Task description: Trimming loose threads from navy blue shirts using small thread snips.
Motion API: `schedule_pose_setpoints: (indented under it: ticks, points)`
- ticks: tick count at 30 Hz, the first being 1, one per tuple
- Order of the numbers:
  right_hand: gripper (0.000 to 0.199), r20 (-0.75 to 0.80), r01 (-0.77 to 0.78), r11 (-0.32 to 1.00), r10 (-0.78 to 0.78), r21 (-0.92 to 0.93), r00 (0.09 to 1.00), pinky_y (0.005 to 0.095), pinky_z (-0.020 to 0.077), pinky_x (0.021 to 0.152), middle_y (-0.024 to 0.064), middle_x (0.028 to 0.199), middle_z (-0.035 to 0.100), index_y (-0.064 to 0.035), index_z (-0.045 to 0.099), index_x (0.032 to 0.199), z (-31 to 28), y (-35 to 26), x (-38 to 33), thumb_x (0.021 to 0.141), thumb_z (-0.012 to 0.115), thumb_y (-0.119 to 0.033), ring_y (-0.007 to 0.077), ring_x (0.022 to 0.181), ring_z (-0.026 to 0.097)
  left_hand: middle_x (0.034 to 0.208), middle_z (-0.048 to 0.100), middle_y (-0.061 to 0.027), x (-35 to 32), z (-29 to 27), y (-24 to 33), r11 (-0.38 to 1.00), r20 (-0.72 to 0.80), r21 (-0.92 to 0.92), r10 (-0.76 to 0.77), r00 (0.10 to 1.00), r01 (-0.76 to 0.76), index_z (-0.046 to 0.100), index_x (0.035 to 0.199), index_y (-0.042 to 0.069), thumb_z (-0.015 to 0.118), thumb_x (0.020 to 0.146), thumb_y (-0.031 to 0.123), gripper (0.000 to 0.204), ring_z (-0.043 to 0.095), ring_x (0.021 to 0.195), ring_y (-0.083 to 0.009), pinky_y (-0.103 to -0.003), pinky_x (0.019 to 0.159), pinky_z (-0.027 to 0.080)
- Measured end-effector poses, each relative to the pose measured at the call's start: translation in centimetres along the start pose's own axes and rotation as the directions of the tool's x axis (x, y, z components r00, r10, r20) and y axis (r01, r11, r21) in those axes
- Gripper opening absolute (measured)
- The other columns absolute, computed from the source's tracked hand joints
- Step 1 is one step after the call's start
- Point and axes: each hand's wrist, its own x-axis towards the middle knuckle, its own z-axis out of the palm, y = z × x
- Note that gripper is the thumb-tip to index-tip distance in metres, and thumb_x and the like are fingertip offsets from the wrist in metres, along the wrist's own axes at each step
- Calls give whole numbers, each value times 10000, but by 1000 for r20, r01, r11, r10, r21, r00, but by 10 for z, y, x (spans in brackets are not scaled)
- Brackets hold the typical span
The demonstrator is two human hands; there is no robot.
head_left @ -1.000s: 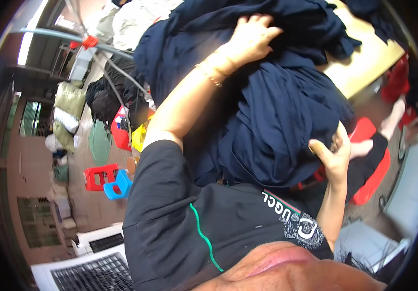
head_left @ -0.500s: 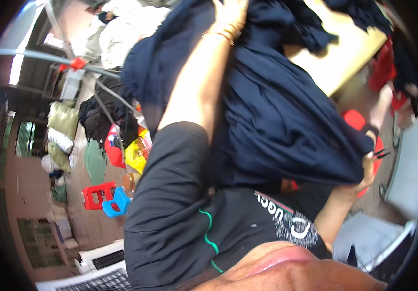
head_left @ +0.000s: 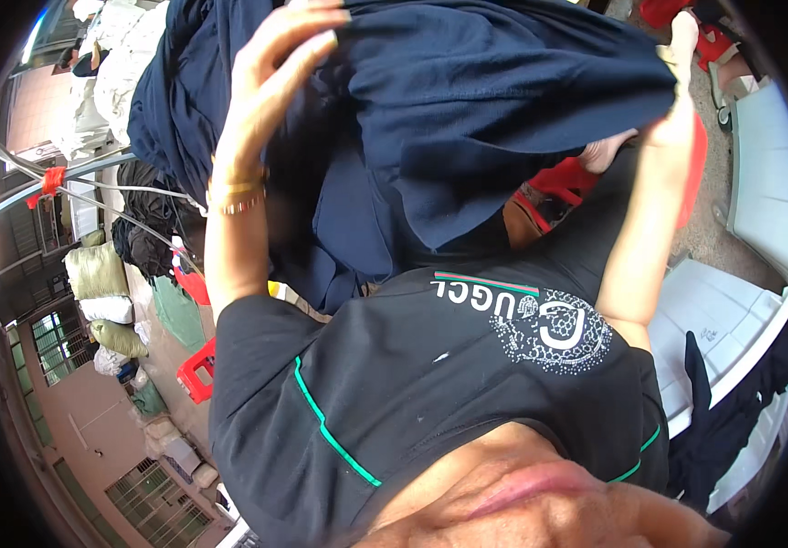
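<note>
A large piece of navy blue fabric (head_left: pixel 503 100) spreads across the upper part of the view and hangs in folds over my lap. My right hand (head_left: pixel 674 96) grips its edge at the far right, pulling that side taut. Over the left part of the cloth is my left hand (head_left: pixel 270 82), thumb and fingers apart and curved. Nothing shows between those fingers. Whether they touch the cloth beneath I cannot tell.
White cloth (head_left: pixel 124 68) is heaped at the far left, near a metal frame with a red tie (head_left: pixel 49 185). Stuffed sacks (head_left: pixel 100 283) line the left floor. A red stool (head_left: pixel 196 370) stands at left. Pale grey bins (head_left: pixel 718 315) stand close on my right.
My left hand has come back toward me and lifted off the cloth. My right hand has risen, raising the fabric's right edge, and the pale table has mostly left view.
</note>
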Motion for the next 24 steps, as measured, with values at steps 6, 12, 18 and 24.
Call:
schedule_pose_setpoints:
  ticks: [6, 12, 18, 24]
  points:
    - [239, 179, 473, 635, -471, -610, 864, 167, 296, 516, -70, 728, 567, -39, 702, 1123, 60, 54, -65, 916, 711, -157, 16, 545, 407, 1223, 626, -96, -71, 37, 19, 979, -169, 52, -186, 968, 197, 634, 1204, 52, 592, 848, -84, 384, 600, 1176, -228, -332, 1008, 465]
    - [670, 869, 794, 396, 19, -461, 495, 271, 547, 627, 24, 948, 600, -144, 681, 1239, 130, 41, -126, 626, 909, -294, 120, 708, 641, 1308, 547, -157, -71, 49, 2, 929, -162, 329, -122, 979, 170, 507, 1346, 47, 565, 816, -30, 538, 519, 1272, -326, -369, 1106, 389]
    - [338, 897, 876, 198, 133, -441, 422, 321, 541, 609, 48, 868, 631, -101, 679, 1065, 115, 52, -120, 738, 760, -123, 221, 690, 654, 972, 687, -134, -44, 46, -49, 944, -239, -13, -323, 916, 329, 661, 1098, 25, 634, 849, 10, 251, 662, 909, -296, -331, 865, 519]
    - [110, 886, 798, 398, 97, -452, 454, 280, 497, 636, 95, 813, 652, 7, 657, 949, 122, 55, -108, 842, 681, -1, 198, 697, 648, 1016, 613, -9, -4, 1, -36, 892, -294, -444, -234, 927, 84, 589, 1059, 10, 495, 968, 120, 172, 535, 968, -96, -220, 881, 407]
